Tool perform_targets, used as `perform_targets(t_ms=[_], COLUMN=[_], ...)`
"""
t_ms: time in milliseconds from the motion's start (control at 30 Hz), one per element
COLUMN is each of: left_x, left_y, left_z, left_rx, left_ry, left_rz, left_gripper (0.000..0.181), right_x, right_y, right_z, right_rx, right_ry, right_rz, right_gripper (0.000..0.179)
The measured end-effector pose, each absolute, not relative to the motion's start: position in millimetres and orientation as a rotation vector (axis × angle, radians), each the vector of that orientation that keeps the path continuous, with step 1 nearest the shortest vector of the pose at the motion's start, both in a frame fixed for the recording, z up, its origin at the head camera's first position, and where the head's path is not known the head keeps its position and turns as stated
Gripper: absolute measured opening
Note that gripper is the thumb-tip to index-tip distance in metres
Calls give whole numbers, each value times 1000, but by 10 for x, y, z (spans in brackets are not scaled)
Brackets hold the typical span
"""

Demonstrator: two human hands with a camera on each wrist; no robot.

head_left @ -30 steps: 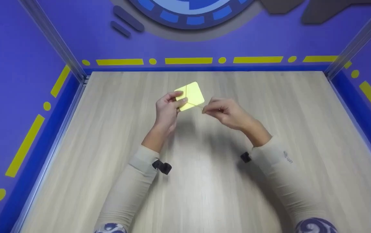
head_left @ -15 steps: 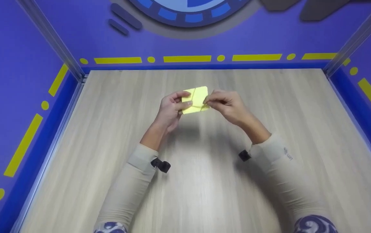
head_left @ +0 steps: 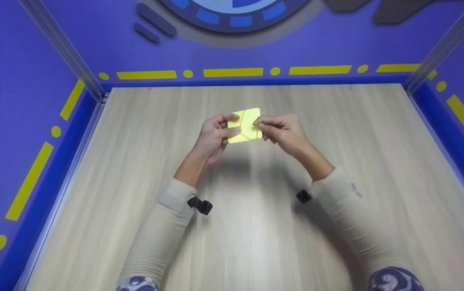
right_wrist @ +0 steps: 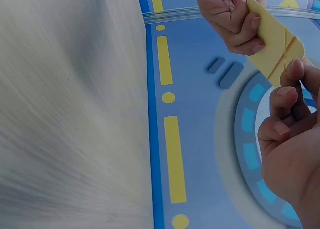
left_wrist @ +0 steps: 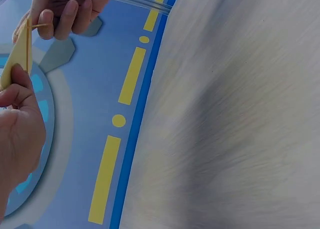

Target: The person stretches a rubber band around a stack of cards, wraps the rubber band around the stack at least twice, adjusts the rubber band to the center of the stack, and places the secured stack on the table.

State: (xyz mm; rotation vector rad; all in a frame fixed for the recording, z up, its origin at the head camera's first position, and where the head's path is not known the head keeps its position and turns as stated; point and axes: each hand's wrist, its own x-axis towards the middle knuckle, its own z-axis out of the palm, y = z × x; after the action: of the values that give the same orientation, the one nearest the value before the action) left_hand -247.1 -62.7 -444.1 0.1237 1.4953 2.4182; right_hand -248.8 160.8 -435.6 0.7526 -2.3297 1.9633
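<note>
A thin yellow square card or pad (head_left: 250,118) with rounded corners is held up above the table. My left hand (head_left: 210,139) grips its left side, thumb on the near face and some fingers behind. A thin rubber band (head_left: 243,116) runs at angles across that face. My right hand (head_left: 290,135) pinches the band at the right edge, thumb against forefinger. The left wrist view shows the yellow card (left_wrist: 21,54) nearly edge-on, a short strand of band (left_wrist: 41,25) sticking out by the right fingers. In the right wrist view, band lines cross the card (right_wrist: 270,31) diagonally.
A light wood-grain table (head_left: 240,226) lies beneath both hands. Blue panels (head_left: 232,56) with yellow dashes stand at the back and sides, joined by metal corner posts (head_left: 62,48). Each sleeve cuff carries a small black camera mount (head_left: 201,205).
The card has moved slightly right and turned more level. The right hand has come in from beside the card to its right edge, bringing the stretched band strand over to the lower right corner.
</note>
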Motion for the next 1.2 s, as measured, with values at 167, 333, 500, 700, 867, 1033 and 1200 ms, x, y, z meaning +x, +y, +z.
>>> perform_targets(t_ms=[167,333,500,700,867,1033,1200], left_x=[-2452,-2429,-2422,-2397,-2407,-2445,-2474], left_y=[-661,-704,-737,-709,-682,-710,-744], left_z=[-4454,-4448,-4432,-4418,-4439,-4467,-4462], left_rx=[230,351,475,537,496,448,436], left_ry=[1456,1429,1411,1406,1410,1435,1478], left_rz=[2352,2283,2225,2167,2199,2240,2204], left_gripper=[28,27,26,24,24,24,23], right_x=[-2480,-2495,-2544,-2628,-2698,-2712,-2695], right_y=[1620,1654,1689,1740,1748,1769,1784], right_z=[-4285,-4192,-4116,-4080,-4131,-4205,-4251], right_rx=[805,886,1083,1251,1252,1251,1223], right_ry=[-2400,-2389,-2334,-2293,-2274,-2206,-2251], right_rz=[1909,1879,1930,2120,2327,2450,2443], right_gripper=[17,18,15,12,13,9,9])
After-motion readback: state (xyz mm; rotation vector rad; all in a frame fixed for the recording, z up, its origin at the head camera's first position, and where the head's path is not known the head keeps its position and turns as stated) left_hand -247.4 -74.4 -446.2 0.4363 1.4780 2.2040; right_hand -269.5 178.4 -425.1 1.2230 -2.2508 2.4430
